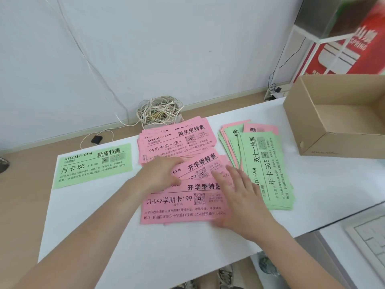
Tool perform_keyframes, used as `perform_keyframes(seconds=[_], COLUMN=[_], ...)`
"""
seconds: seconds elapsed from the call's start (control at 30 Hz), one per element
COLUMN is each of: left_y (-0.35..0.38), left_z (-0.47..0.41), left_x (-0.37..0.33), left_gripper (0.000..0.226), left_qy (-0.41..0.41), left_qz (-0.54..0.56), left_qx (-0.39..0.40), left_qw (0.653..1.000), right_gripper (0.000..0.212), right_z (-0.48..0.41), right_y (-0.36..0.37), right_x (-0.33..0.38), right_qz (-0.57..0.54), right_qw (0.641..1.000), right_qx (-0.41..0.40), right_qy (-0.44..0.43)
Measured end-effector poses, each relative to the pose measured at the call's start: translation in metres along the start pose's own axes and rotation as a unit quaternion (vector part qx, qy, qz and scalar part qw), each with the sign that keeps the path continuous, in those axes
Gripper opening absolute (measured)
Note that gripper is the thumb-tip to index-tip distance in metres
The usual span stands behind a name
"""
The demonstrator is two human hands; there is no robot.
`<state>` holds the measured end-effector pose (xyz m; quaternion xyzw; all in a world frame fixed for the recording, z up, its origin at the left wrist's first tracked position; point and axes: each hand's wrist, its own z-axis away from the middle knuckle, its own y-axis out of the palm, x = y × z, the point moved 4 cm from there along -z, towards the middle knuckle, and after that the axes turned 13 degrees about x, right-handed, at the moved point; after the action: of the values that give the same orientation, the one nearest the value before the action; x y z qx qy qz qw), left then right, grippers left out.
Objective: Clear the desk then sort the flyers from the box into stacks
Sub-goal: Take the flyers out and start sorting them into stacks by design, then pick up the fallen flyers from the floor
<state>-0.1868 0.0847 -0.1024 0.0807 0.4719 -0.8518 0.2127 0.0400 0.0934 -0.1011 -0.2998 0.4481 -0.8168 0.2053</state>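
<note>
Pink flyers point(183, 203) lie fanned at the middle of the white bench point(87, 222), both hands flat on them. The left hand point(160, 174) presses one sheet with fingers spread, grasping nothing; the right hand point(239, 197) rests open-palmed on the near sheets. A single green flyer point(93, 165) lies to the left. A mixed green-and-pink stack point(264, 163) sits right, beside the open cardboard box point(337, 122).

Both hands point(200, 184) flat on pink flyers point(183, 203), open box point(337, 119) right
</note>
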Motion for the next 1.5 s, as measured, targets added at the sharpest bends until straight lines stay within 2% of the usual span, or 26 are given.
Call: perform_keyframes(seconds=[0.1, 0.2, 0.3, 0.4, 0.57, 0.77, 0.93, 1.13, 1.27, 1.4, 1.5], left_y=[0.002, 0.01, 0.024, 0.036, 0.035, 0.044, 0.039, 0.052, 0.051, 0.042, 0.023], left_z=[0.002, 0.005, 0.011, 0.016, 0.017, 0.028, 0.028, 0.034, 0.043, 0.064, 0.103], left_x=[-0.005, -0.006, -0.01, -0.012, -0.018, -0.008, -0.015, -0.016, -0.015, -0.011, 0.007], left_gripper=[0.071, 0.102, 0.131, 0.136, 0.121, 0.123, 0.103, 0.103, 0.091, 0.088, 0.061], left_qy=[0.043, 0.054, 0.041, 0.042, 0.05, 0.017, 0.016, -0.014, -0.007, 0.002, 0.029], left_qz=[-0.089, -0.128, -0.18, -0.201, -0.212, -0.182, -0.182, -0.124, -0.108, -0.041, 0.051], left_qx=[-0.038, -0.002, 0.045, 0.063, 0.037, 0.075, 0.021, 0.037, -0.014, -0.053, -0.157], left_qw=[0.994, 0.99, 0.982, 0.977, 0.975, 0.98, 0.983, 0.991, 0.994, 0.998, 0.986], right_gripper=[0.128, 0.129, 0.118, 0.1, 0.077, 0.08, 0.072, 0.072, 0.072, 0.067, 0.054], right_z=[-0.012, -0.021, -0.023, -0.024, -0.025, -0.025, -0.027, -0.021, -0.024, -0.031, -0.036], right_y=[0.01, 0.008, 0.006, 0.001, -0.004, -0.005, -0.009, -0.016, -0.025, -0.043, -0.053], right_x=[0.005, 0.002, 0.003, 0.004, 0.002, -0.012, -0.02, -0.01, 0.007, 0.039, 0.078], right_qz=[0.036, 0.04, 0.058, 0.058, 0.039, 0.012, 0.007, 0.047, 0.046, 0.02, -0.011], right_qw=[0.998, 0.997, 0.997, 0.997, 0.997, 0.999, 0.999, 0.998, 0.999, 0.999, 0.996], right_qx=[0.042, 0.037, 0.018, -0.011, -0.033, -0.023, -0.032, -0.03, -0.007, -0.001, -0.019], right_qy=[0.013, 0.046, 0.051, 0.054, 0.054, 0.045, 0.031, 0.004, -0.01, -0.039, -0.082])
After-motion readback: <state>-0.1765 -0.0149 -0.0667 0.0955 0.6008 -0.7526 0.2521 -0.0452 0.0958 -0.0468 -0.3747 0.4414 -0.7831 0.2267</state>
